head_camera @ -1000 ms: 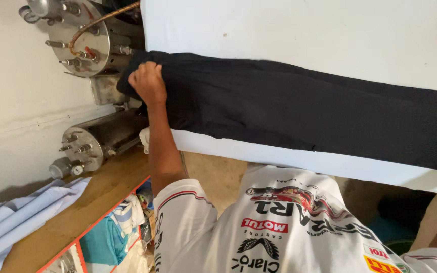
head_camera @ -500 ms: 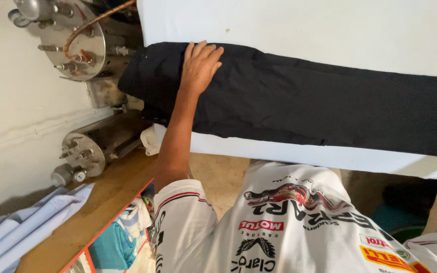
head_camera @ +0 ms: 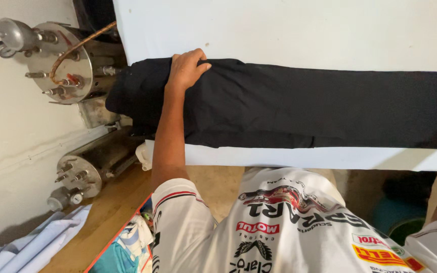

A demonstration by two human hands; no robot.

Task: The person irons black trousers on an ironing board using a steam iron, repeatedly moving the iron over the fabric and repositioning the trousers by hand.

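a head-down view of a person in a white printed short-sleeved shirt (head_camera: 289, 227) standing at a white padded pressing board (head_camera: 289, 30). the left hand (head_camera: 185, 68) rests at about eleven o'clock in the picture, palm down on a long black cloth garment (head_camera: 304, 106), its fingers curled over the garment's far edge, seemingly pinching a fold, thumb pointing toward three o'clock. the garment lies flat across the board, its long axis running from nine o'clock to three o'clock; most of its length stretches away from the hand toward three o'clock, with a short end spilling off the board's edge toward nine o'clock. the cloth is dark, matte and mostly smooth, with soft creases beside the hand. only the left hand is on it; of the right arm just a bare strip shows at four o'clock, the hand out of view. two shiny steel cylinders (head_camera: 69, 63) with valves stand at nine o'clock.
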